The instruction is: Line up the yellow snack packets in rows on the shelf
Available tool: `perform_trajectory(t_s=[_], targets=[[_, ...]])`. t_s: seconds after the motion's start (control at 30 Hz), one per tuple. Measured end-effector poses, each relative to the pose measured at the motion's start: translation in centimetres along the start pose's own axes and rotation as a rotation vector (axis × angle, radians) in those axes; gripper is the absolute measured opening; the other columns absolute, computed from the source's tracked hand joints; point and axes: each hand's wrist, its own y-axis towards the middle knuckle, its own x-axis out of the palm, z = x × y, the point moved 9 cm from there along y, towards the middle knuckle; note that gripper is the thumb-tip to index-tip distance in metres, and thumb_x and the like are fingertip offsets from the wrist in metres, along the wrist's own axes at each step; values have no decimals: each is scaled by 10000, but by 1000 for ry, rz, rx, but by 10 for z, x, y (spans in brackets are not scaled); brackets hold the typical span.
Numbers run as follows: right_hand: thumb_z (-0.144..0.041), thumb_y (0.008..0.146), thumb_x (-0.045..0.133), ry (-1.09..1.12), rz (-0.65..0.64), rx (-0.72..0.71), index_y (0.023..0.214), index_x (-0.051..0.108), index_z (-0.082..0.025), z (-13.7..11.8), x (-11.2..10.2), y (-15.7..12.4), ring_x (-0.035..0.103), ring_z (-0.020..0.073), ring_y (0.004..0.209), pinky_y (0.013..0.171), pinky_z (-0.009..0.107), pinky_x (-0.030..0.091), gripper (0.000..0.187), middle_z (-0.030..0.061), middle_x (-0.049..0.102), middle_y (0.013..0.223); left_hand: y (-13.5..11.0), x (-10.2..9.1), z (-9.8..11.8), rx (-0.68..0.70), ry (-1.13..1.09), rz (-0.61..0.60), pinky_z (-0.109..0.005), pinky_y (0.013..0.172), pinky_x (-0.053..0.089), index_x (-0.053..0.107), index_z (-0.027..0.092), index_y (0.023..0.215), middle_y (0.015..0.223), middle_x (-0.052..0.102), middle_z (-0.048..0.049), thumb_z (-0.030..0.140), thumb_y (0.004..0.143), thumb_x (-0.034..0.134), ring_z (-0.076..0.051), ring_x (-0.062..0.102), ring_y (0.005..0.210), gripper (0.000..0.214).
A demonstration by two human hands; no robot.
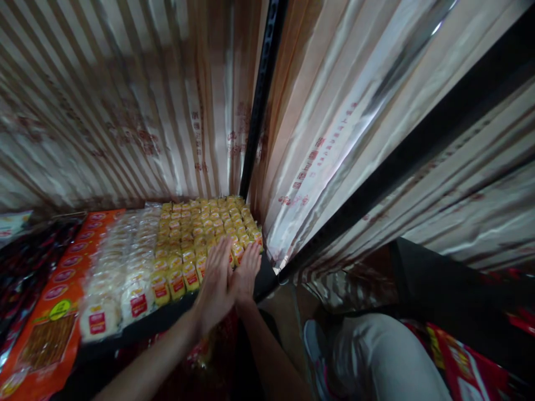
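My left hand (216, 284) lies flat with fingers stretched out on the front rows of small yellow snack packets (200, 223) that fill a shelf tray. My right hand (247, 271) rests beside it, fingers also extended, touching the packets at the tray's front right corner. The two hands touch each other at the thumbs. Neither hand grips anything.
White round packets (125, 267) with red labels lie left of the yellow ones, then orange packs (62, 289). A dark shelf edge (167, 317) runs along the front. A black upright post (261, 94) and shiny striped bags stand behind. My knee (376, 356) shows at lower right.
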Motion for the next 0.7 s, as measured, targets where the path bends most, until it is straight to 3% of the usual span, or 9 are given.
perform_trajectory(t_s=[0.07,0.17,0.27,0.33,0.43,0.53,0.63,0.7], targets=[[-471,895,344,23,11,6,1448,32,-7,0,-2,0,47,299,1403,1067,534,212,786,246,115,1498,-65,4,-9,-66,-102,6,-411,1118,287,246,200,1428,1466,331,-77,309,872,365,-217,269,1366,578],[-479,907,322,92,36,32,1447,92,-17,1,-8,0,59,278,1404,1069,514,226,747,233,151,1495,-153,17,-43,-257,-164,26,-415,1076,363,369,239,1374,1405,430,-70,278,860,372,-219,387,1304,515],[-427,929,266,151,38,52,1426,188,-14,1,-14,2,77,259,1402,1066,498,239,650,227,191,1485,-219,27,-79,-439,-175,16,-397,1066,376,484,227,1289,1387,456,-65,247,852,357,-204,409,1289,456],[-405,933,254,181,40,41,1396,239,16,-1,-19,3,97,252,1398,1068,485,243,626,245,218,1468,-249,27,-98,-548,-169,-28,-386,1054,389,560,219,1208,1372,476,-65,224,824,385,-205,428,1275,422],[-372,931,242,226,64,-32,1348,310,20,-16,-33,-6,147,245,1383,1070,482,242,576,249,286,1429,-275,15,-112,-669,-135,-81,-392,1072,356,567,175,1196,1362,484,-94,207,800,416,-218,400,1295,425],[-345,923,280,298,58,-125,1293,374,-12,-42,-47,-40,270,237,1329,1053,465,280,507,236,391,1344,-281,4,-113,-696,-117,-112,-377,1082,339,565,134,1192,1369,469,-119,181,804,410,-219,393,1299,421],[-327,909,331,382,-91,-225,1169,492,-88,-70,-46,-94,434,220,1194,1001,434,355,389,182,524,1190,-276,5,-116,-690,-130,-134,-393,1093,316,569,154,1181,1350,490,-104,166,811,401,-206,396,1295,407],[-306,903,348,431,-271,-311,1112,537,-121,-86,-31,-132,483,205,1128,977,407,382,338,145,575,1119,-271,14,-126,-700,-153,-170,-359,1085,325,596,156,1138,1311,526,-99,136,792,412,-190,429,1265,392]])
